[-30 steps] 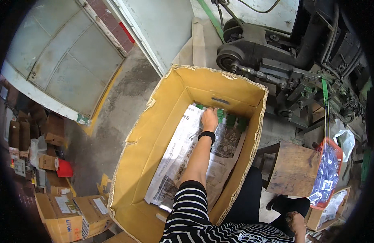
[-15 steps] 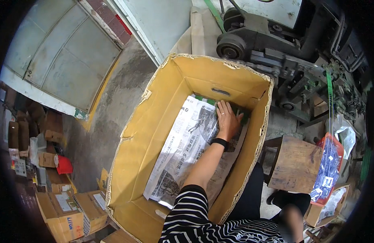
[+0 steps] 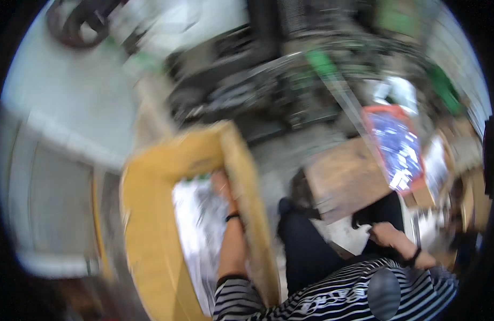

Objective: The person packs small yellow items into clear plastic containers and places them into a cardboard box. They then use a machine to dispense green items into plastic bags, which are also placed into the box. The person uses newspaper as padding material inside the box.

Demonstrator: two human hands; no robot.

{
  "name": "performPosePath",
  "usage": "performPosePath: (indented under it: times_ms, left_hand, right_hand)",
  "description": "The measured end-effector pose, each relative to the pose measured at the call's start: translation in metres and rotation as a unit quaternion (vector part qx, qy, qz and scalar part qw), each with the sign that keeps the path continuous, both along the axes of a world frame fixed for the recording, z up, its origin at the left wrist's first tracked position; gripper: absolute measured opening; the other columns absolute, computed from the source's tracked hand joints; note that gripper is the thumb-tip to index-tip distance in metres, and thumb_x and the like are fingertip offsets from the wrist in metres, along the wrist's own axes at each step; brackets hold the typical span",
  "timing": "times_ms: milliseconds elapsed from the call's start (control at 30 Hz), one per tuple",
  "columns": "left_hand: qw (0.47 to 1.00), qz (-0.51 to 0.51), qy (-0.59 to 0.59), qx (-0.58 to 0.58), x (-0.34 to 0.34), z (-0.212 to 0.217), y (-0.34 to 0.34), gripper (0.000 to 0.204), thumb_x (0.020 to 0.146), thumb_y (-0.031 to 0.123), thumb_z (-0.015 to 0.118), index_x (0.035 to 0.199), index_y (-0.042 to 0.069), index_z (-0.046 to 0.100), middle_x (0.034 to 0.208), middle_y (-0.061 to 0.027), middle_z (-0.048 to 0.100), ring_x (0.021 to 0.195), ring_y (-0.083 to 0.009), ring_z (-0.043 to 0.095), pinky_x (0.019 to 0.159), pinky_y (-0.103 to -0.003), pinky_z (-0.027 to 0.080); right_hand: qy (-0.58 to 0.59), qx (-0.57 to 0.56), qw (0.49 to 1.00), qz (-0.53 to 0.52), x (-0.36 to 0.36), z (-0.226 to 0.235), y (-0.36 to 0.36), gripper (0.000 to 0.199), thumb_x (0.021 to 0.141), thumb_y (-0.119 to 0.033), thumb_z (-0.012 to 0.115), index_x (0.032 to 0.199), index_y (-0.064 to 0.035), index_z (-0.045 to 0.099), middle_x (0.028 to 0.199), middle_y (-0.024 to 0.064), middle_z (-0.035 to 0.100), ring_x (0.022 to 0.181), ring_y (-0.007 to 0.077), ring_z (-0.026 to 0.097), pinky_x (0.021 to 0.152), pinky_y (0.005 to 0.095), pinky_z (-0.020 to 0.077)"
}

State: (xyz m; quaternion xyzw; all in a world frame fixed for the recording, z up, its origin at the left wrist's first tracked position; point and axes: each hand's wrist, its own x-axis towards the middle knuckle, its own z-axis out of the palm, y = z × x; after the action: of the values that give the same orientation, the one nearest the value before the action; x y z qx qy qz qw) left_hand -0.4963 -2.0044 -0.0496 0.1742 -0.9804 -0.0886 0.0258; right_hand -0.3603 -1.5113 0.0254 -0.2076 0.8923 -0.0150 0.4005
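Note:
A tall yellow-brown cardboard box stands at the left, its top uncovered. Sheets of printed newspaper lie in it, with a strip of green at their far end. My left hand reaches deep into the box, at the paper's far right part beside the side wall. Its fingers look stretched out, though motion smears them, and nothing shows in them. My right hand is over my right thigh with curled fingers; whether anything is inside them is hidden.
A worn wooden stool stands in front of me. Right of it are a red basket with clear bluish plastic pieces and an open carton. Dark machinery fills the back, with a green strap hanging from it.
My view has swung right, so the box now appears further left and the stool and basket nearer the middle. My right hand has come into view. My left hand stays in the box.

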Motion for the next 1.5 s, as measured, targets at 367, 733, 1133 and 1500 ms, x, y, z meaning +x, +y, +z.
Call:
performPosePath:
  times_ms: [367, 733, 1133, 1500]
  left_hand:
    - [0.992, 0.015, 0.077, 0.104, 0.033, 0.064, -0.039, 0.059, 0.089, 0.033, 0.05, 0.13, -0.007, 0.038, 0.128, -0.0248, 0.039, 0.116, -0.0368, 0.036, 0.097, -0.043, 0.032]
    - [0.929, 0.078, 0.184, 0.312, 0.141, 0.226, -0.016, 0.046, 0.092, 0.024, 0.049, 0.128, -0.003, 0.043, 0.119, -0.0191, 0.051, 0.103, -0.0297, 0.053, 0.088, -0.036, 0.043]
    - [0.933, 0.201, 0.144, 0.262, 0.229, 0.306, 0.16, 0.041, 0.091, 0.015, 0.045, 0.129, -0.001, 0.042, 0.126, -0.0208, 0.049, 0.107, -0.0307, 0.057, 0.09, -0.035, 0.046]
    - [0.925, -0.098, -0.004, 0.368, 0.203, 0.325, 0.242, 0.032, 0.092, 0.019, 0.051, 0.118, -0.001, 0.055, 0.115, -0.0122, 0.058, 0.111, -0.0196, 0.05, 0.095, -0.03, 0.036]
  right_hand:
    - [0.291, -0.175, 0.89, -0.305, -0.011, 0.023, 0.105, 0.021, 0.076, -0.009, 0.056, 0.095, -0.0048, 0.065, 0.091, 0.0171, 0.064, 0.087, 0.0339, 0.062, 0.076, 0.0423, 0.0498]
    - [0.41, -0.059, 0.71, -0.57, -0.166, -0.084, 0.256, 0.046, 0.075, -0.005, 0.055, 0.121, -0.0046, 0.051, 0.115, 0.0174, 0.054, 0.109, 0.0337, 0.052, 0.09, 0.0419, 0.0455]
    - [0.473, -0.038, 0.684, -0.554, -0.195, -0.094, 0.292, 0.035, 0.071, -0.004, 0.059, 0.106, -0.0068, 0.058, 0.107, 0.0148, 0.058, 0.104, 0.0316, 0.054, 0.085, 0.044, 0.0464]
    - [0.331, -0.312, 0.785, -0.421, -0.156, -0.068, 0.103, 0.036, 0.07, -0.004, 0.055, 0.104, -0.01, 0.064, 0.09, 0.0212, 0.064, 0.084, 0.0371, 0.062, 0.073, 0.0451, 0.0485]
